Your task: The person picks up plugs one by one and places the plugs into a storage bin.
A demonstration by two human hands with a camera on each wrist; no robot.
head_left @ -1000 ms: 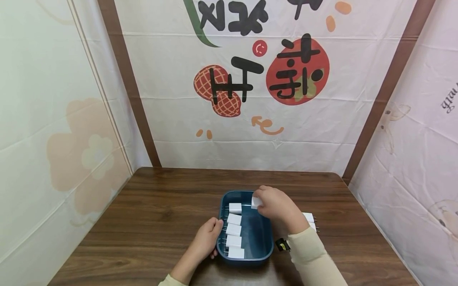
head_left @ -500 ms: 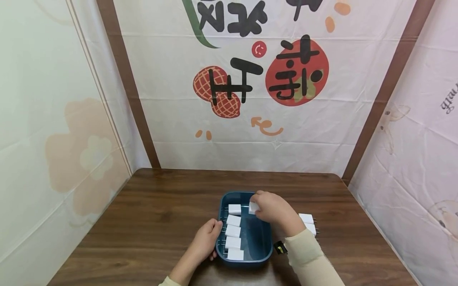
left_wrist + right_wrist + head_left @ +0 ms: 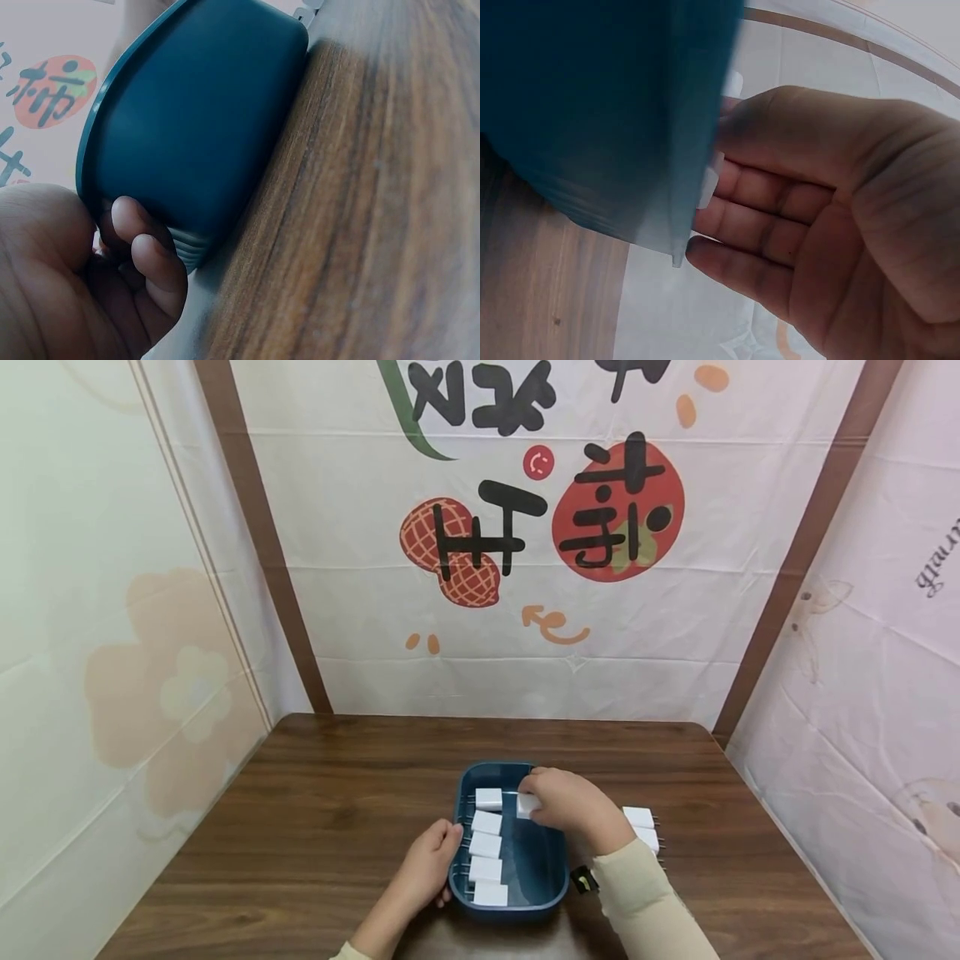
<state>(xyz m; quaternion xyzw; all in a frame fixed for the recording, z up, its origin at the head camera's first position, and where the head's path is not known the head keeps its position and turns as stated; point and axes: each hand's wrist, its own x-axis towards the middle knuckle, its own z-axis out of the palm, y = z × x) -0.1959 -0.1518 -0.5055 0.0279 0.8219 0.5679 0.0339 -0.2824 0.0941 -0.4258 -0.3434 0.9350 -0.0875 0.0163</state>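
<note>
A dark blue plastic box stands on the table, with a column of several white plug adapters along its left side, their metal prongs toward the left wall. My left hand grips the box's left rim; in the left wrist view its curled fingers lie against the outer wall. Inside the box's far right part, my right hand pinches another white adapter by its right side. The box wall hides most of that adapter and my fingertips in the right wrist view.
More white adapters lie on the table right of the box, partly behind my right forearm, prongs to the right. A small black item with a yellow-green mark is beside my right sleeve. Printed cloth hangs behind the table.
My right hand has lowered the pinched adapter a little toward me and left within the box. The left hand keeps its grip on the rim. The view has shifted slightly.
</note>
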